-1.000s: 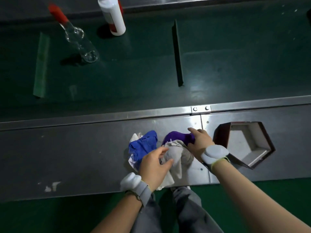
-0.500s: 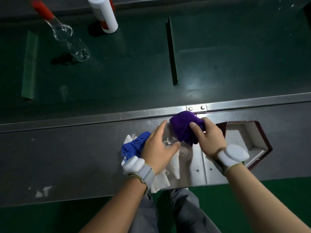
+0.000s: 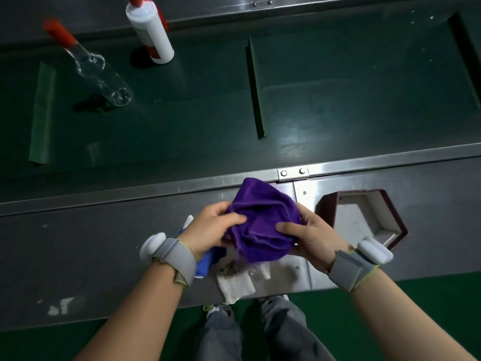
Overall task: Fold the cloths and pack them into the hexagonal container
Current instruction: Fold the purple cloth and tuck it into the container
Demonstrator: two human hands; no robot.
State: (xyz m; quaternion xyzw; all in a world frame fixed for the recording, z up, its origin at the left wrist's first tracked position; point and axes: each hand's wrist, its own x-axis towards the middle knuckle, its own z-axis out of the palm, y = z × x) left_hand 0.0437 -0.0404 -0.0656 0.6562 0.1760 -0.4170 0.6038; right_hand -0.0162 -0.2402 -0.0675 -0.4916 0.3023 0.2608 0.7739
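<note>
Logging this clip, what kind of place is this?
Likely a factory packing line: a green conveyor belt with divider strips, a steel workbench alongside it, and bottles standing on the belt.

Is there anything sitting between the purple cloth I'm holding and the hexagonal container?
Nothing visible does. Both the left hand and right hand hold the purple cloth, bunched up, just left of the hexagonal container. Bare metal counter lies between them, and the container looks empty.

Bunched purple cloth [image 3: 263, 222] held up — hexagonal container [image 3: 364, 220] just right, open
</note>
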